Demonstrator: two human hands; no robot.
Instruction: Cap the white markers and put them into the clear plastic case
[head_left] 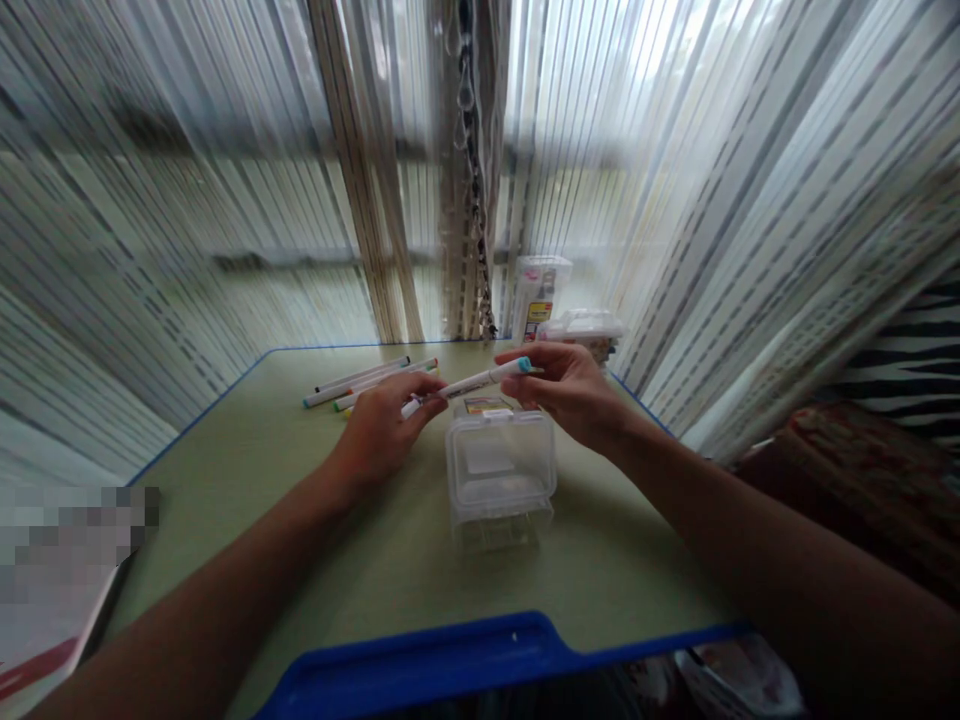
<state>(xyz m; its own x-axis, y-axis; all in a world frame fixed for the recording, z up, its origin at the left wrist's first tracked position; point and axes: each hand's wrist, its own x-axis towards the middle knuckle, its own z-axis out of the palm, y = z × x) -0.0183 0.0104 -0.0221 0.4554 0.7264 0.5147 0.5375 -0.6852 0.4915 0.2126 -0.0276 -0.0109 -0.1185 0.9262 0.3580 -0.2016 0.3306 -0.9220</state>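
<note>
A white marker [474,383] with a light blue end is held slantwise above the table, its blue end up and to the right. My left hand [386,415] pinches its lower left part. At the blue end, my right hand [566,388] has its thumb and fingers closed around the marker. Below and between my hands a clear plastic box [501,465] stands on the table; whether anything lies inside I cannot make out. Several more white markers [367,378] with coloured ends lie loose beyond my left hand, partly hidden by it.
The pale green table [300,540] has a blue raised front edge [427,655]. A tall clear container [541,295] and a lower clear box [583,325] stand at the back right. Striped sheer curtains [225,200] hang behind. A pale object with a red stripe [52,620] is at the left.
</note>
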